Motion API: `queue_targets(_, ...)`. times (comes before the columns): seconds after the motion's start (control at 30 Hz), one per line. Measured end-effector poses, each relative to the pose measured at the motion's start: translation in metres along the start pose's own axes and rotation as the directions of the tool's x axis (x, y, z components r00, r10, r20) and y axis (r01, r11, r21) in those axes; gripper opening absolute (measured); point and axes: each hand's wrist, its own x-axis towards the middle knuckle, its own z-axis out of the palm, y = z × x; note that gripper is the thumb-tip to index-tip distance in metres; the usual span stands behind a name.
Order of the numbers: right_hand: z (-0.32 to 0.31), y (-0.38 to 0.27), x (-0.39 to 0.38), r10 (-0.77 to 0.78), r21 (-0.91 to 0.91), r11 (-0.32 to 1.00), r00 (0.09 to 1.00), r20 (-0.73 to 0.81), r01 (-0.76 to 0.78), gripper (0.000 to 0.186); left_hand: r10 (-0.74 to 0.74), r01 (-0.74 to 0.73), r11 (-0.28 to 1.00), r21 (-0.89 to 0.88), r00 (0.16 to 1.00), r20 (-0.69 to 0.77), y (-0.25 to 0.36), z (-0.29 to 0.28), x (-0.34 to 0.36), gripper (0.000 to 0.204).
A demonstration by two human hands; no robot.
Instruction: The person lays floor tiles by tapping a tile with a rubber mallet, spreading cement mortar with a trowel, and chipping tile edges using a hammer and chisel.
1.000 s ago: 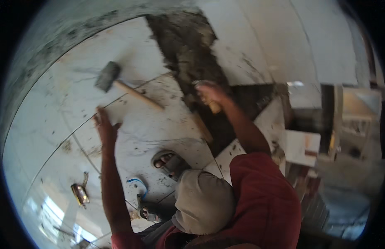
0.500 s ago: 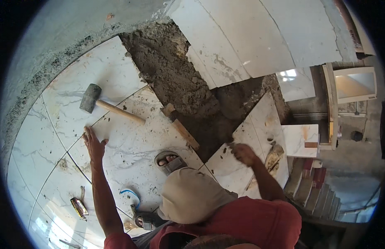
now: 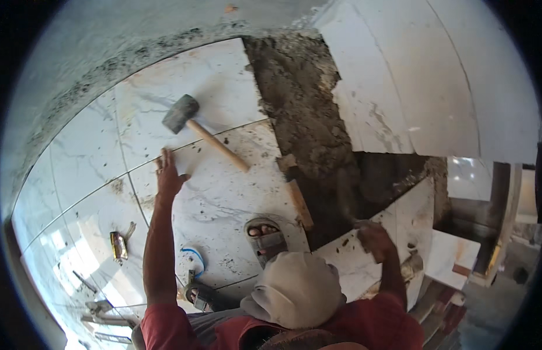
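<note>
My left hand (image 3: pixel 170 175) lies flat on a white marbled floor tile (image 3: pixel 195 204), fingers stretched out, just below a rubber mallet (image 3: pixel 182 114) with a dark grey head and wooden handle. My right hand (image 3: pixel 376 240) is closed round the handle of a trowel (image 3: pixel 347 189). Its blade is blurred and reaches over the dark wet mortar (image 3: pixel 309 116), in the gap between the laid tiles. A short wooden block (image 3: pixel 299 204) lies along the tile edge beside this gap.
Several large white tiles (image 3: pixel 399 76) slant at the upper right. A sandalled foot (image 3: pixel 264 236) rests on the tiles. A blue ring-shaped strip (image 3: pixel 195 256), a small dark-and-gold wrapper (image 3: pixel 118 246) and crumbs of mortar lie around. A rough wall (image 3: pixel 136 35) runs along the far left.
The view has turned, so the floor appears shifted to the right. My right hand still grips the trowel, its blade now blurred over the mortar. My left hand stays flat on the tile.
</note>
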Motion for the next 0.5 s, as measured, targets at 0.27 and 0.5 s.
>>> queue_targets(0.27, 0.078, -0.189, 0.228, -0.642, -0.673, 0.628, 0.749, -0.165, 0.390, 0.046, -0.004, 0.002, 1.000, -0.029, 0.998, -0.064, -0.005, 0.004, -0.007, 0.111)
queue_targets(0.5, 0.080, -0.357, 0.326, -0.527, -0.879, 0.463, 0.833, -0.169, 0.115, 0.048, -0.111, 0.112, 0.992, -0.052, 0.993, 0.032, 0.014, -0.011, -0.012, 0.111)
